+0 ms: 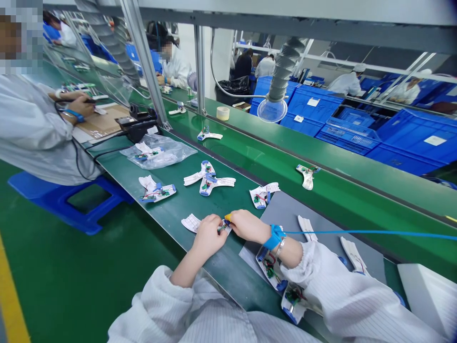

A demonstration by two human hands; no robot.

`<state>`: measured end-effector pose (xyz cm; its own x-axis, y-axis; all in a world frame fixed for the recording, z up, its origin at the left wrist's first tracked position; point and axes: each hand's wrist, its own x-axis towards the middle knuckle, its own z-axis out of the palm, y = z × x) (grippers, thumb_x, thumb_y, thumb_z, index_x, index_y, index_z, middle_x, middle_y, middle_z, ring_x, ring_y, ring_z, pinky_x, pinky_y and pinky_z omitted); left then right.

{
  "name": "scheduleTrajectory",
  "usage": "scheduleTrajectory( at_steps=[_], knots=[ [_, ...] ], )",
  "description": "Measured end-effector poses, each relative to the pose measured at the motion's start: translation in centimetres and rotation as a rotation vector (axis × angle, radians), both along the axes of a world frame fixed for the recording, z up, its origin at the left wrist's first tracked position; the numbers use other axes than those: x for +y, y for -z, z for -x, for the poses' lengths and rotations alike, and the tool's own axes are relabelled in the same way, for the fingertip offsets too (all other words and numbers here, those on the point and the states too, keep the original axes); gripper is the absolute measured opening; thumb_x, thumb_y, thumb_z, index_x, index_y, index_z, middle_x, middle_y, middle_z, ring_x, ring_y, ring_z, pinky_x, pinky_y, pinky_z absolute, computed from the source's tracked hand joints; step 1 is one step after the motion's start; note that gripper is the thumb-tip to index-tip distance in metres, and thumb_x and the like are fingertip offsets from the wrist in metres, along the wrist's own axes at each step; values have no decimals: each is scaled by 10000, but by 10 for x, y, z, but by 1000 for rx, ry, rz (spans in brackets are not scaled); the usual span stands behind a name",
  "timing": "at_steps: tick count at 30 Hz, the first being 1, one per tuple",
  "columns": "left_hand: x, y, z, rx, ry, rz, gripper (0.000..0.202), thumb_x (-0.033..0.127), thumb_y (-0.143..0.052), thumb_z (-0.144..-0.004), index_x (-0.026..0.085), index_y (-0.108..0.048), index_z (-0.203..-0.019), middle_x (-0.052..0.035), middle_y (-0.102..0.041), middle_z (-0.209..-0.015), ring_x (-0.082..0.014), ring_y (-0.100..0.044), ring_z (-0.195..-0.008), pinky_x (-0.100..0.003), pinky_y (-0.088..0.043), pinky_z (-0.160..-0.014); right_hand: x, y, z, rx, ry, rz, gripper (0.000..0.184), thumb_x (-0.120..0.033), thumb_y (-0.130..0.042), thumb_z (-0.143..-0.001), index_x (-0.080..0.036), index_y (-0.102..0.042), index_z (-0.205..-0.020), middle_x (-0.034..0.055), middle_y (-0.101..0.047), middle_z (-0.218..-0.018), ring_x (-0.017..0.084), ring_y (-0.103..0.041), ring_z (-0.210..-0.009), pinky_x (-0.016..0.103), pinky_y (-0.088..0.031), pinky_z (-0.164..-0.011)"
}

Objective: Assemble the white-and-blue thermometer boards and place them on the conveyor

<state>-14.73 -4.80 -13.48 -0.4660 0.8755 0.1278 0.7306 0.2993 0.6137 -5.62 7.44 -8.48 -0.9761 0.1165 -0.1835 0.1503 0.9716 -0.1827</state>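
White wired shell (191, 222) is lying close to the near edge of the green workbench (232, 271), beneath the wearer's two hands, its ribbed end projecting to the left. The left hand (210, 235) is grasping the wired end, with a small green board (221, 229) showing beside its fingertips. The right hand (250, 226) is meeting it from the other side, fingers curled, a small yellow piece (227, 217) showing at them; whether they are gripping this piece, one cannot tell. A blue wrist strap (274, 237) is encircling the right wrist, its blue cord (357, 232) running off to the right. Beyond the hands, a crossed pair of similar shells (207, 180) is resting on the bench; another shell (262, 195) is lying beside the grey mat (285, 212). Farther left, a clear plastic bag (174, 151) is lying on the bench. On the green conveyor (257, 152), one more shell (307, 177) is resting. At far left, a co-worker in white (32, 128) is sitting on a blue stool (85, 216).
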Motion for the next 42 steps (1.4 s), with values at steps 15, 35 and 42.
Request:
scheduleTrajectory(
  at_steps=[15,35,42],
  knots=[
    [5,-9,11,-66,144,97,211,89,-447,-695,152,-648,-705,-77,-641,-877,-174,-595,-816,-275,-447,-778,-4,-7,6,-98,-7,-80,156,-122,-490,-789,-124,-644,-767,121,-668,-768,229,-635,-748,259,-386,-607],
    [6,-19,14,27,329,199,238,147,-405,-752,173,-610,-634,-57,-627,-783,-164,-586,-727,-261,-427,-683,-5,-16,-5,-50,67,-9,150,-204,-547,-767,-143,-674,-818,98,-683,-827,200,-639,-777,240,-444,-634],
    [5,-22,7,-78,263,255,243,136,-416,-744,186,-612,-611,-38,-635,-835,-148,-591,-743,-237,-405,-689,113,-67,-83,152,555,-141,250,-263,-479,-872,-145,-618,-1044,84,-637,-986,146,-598,-865,235,-455,-767]
  ],
)
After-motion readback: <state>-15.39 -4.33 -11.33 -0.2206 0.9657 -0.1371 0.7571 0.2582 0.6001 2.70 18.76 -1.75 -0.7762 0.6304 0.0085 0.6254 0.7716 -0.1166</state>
